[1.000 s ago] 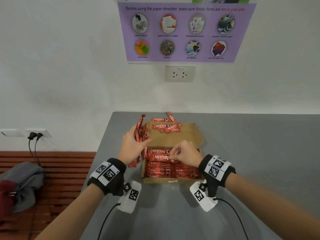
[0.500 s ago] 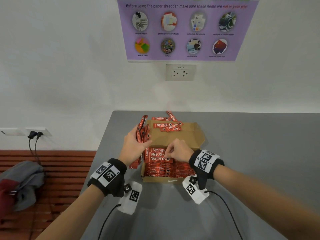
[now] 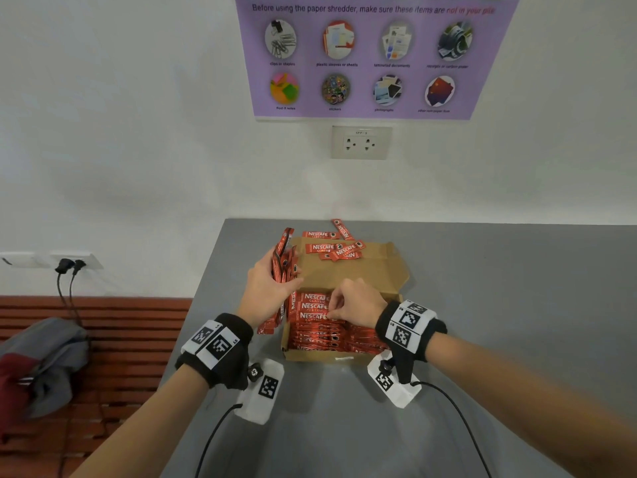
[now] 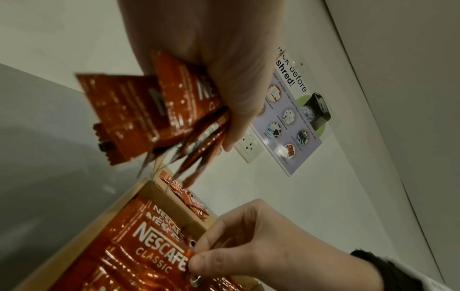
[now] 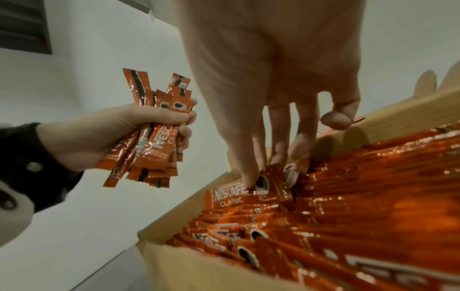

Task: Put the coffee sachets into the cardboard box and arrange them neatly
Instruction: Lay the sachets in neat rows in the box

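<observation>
An open cardboard box (image 3: 344, 355) sits on the grey table, with its lid flap (image 3: 348, 276) folded back. Rows of red coffee sachets (image 3: 320, 338) fill it. My left hand (image 3: 265, 291) grips a bundle of sachets (image 3: 284, 267) upright just left of the box; the same bundle (image 5: 154, 141) shows in the right wrist view. My right hand (image 3: 355, 301) reaches into the far part of the box and pinches the end of one sachet (image 4: 159, 246) lying on top of the rows. A few loose sachets (image 3: 336, 251) lie on the flap and the table behind it.
The table (image 3: 499, 305) is bare grey to the right and in front of the box. Its left edge drops to a wooden bench (image 3: 131, 326) with a grey and red bag (image 3: 41, 367). The wall with a socket (image 3: 361, 142) stands close behind.
My right hand has shifted a little to the left over the box's far rows, fingers now on a top sachet. My left hand keeps its bundle in the same place.
</observation>
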Demonstrator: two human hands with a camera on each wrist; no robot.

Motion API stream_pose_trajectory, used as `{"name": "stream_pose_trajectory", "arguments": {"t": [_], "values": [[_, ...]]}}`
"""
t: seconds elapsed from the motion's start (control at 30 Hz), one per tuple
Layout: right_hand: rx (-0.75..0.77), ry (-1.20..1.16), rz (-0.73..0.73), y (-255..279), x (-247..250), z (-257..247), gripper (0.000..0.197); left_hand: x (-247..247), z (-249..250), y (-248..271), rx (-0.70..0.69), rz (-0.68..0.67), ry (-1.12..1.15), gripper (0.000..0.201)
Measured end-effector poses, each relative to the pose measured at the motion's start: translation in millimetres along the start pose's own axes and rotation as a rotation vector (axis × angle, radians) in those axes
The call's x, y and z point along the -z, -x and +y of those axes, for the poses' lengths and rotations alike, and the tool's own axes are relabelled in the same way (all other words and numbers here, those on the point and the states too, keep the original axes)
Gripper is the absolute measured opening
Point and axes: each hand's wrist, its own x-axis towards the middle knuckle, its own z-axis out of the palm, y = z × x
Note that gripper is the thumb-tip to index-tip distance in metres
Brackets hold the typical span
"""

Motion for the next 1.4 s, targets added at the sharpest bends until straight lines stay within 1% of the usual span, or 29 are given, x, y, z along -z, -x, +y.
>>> {"name": "stream_pose_trajectory", "arguments": {"t": [0.1,0.23,0.37,0.57,0.67,0.73,0.87,1.07,1.2,1.27,1.3,1.37,1.4], "values": [[0.004,-0.02,-0.015,-0.4,-0.2,1.0,0.007,-0.9,1.0,1.0,0.005,-0.015,0.011,0.031],[-0.004,-0.09,0.0,-2.9,5.5,0.9,0.011,0.0,1.8,1.1,-0.001,-0.022,0.005,0.031],[-0.022,-0.111,-0.049,-3.4,4.2,3.3,0.01,0.4,1.5,1.3,0.004,-0.022,0.02,0.032],[-0.022,-0.045,-0.006,-3.7,-0.6,2.5,0.004,-0.8,2.1,1.5,0.016,-0.04,0.036,0.032],[0.0,-0.044,0.027,-2.8,0.7,0.6,0.007,-0.9,1.6,2.0,0.011,-0.038,0.03,0.032],[0.021,-0.013,0.003,-1.3,1.1,-1.9,0.014,-0.2,0.4,2.3,0.011,-0.034,0.023,0.031],[0.067,0.124,-0.05,3.3,-4.0,-5.0,0.025,-0.9,-0.1,2.6,0.004,-0.036,0.016,0.03],[0.073,0.141,-0.017,3.1,-7.4,-3.2,0.02,-0.4,-1.1,2.2,0.007,-0.046,0.004,0.03],[0.057,0.122,-0.02,2.1,-6.8,-2.5,0.02,-1.7,-3.7,4.5,0.029,-0.04,0.029,0.032],[0.071,0.058,0.038,4.1,-2.2,-4.1,0.02,-2.7,-7.6,5.0,0.055,-0.026,0.024,0.028],[0.098,-0.016,0.083,5.2,0.9,-6.5,0.021,-3.3,-9.5,5.2,0.07,-0.02,0.027,0.025],[0.168,-0.221,0.155,9.4,8.1,-16.0,0.026,-6.6,-12.0,5.5,0.094,-0.033,0.054,0.019],[0.201,-0.32,0.166,12.0,11.1,-21.7,0.029,-9.1,-11.9,6.0,0.097,-0.046,0.081,0.016]]}}
